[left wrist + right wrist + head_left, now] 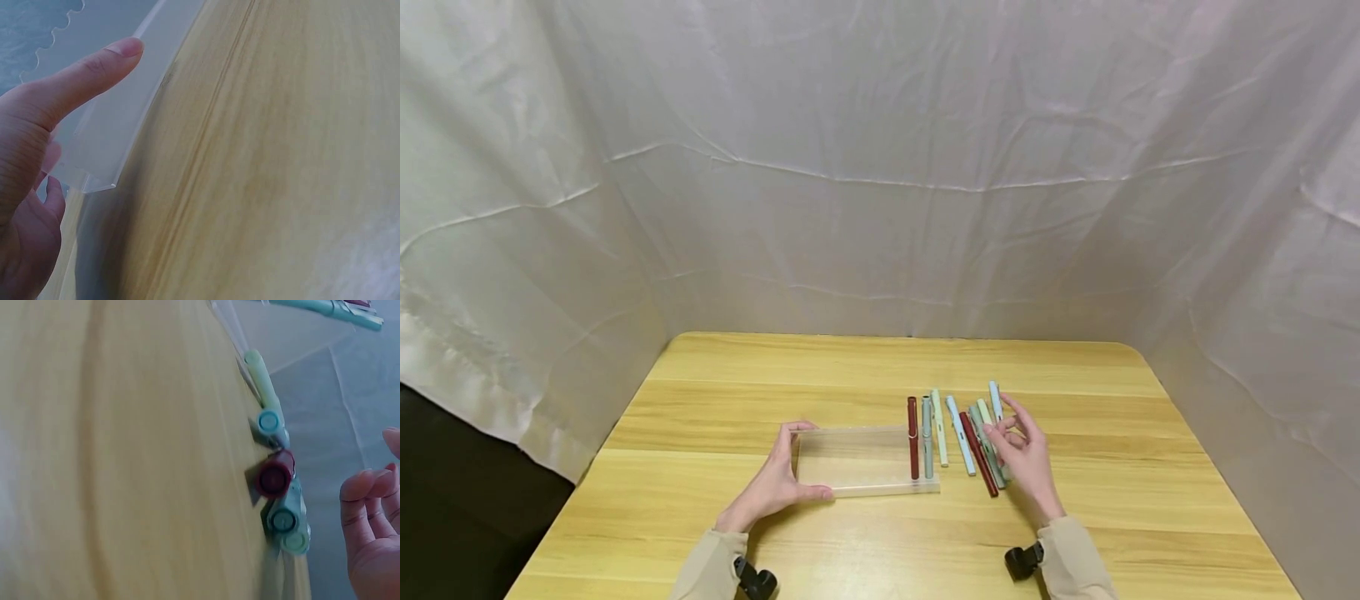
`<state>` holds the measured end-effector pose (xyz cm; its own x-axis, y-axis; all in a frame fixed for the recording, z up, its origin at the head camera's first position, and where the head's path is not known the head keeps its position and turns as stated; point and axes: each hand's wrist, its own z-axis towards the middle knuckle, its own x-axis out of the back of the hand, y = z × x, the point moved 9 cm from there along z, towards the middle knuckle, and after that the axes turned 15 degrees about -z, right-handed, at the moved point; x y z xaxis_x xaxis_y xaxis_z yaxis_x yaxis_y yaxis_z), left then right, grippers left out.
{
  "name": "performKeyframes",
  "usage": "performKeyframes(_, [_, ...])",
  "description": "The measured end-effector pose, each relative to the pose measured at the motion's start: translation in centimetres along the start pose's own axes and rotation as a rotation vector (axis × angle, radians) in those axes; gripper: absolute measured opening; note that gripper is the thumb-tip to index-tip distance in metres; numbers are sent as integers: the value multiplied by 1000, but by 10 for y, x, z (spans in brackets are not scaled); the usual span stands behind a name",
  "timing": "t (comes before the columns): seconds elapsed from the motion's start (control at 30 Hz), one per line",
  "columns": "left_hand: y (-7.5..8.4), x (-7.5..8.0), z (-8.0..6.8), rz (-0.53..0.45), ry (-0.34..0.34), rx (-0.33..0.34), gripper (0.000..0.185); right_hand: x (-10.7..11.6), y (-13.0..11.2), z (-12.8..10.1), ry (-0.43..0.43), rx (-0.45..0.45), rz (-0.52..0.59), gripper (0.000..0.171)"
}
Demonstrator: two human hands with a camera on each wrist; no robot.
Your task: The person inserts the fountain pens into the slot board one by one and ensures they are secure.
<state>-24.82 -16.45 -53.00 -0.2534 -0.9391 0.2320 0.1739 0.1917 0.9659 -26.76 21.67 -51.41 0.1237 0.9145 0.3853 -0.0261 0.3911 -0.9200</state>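
Observation:
My left hand [778, 479] grips the left end of a clear plastic pen tray [850, 490], thumb on the near side; the left wrist view shows its notched edge. Across the tray's right end lie a dark red pen [913, 442] and a grey-blue pen [927, 442]. My right hand [1026, 458] hovers at the loose pens, its fingers loosely bent, with nothing seen between them in the right wrist view. Nearest to it are a light blue pen [995, 396], partly hidden by the fingers, a pale green pen [982, 407] and a grey-green pen [977, 418].
Between tray and right hand lie another pale green pen [939, 429], another light blue pen [961, 435] and another dark red pen [979, 454]. They rest on a wooden table [737, 375]. Pale curtains [880, 233] hang around its back and sides.

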Motion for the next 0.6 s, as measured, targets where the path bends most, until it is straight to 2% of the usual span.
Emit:
performKeyframes(0.17, [2, -1, 0, 4, 0, -27, 107, 5, 14, 3, -11, -66, -1, 67])
performKeyframes(0.6, [0, 0, 0, -9, -3, -14, 107, 18, 32, 20, -38, -73, -46, 66])
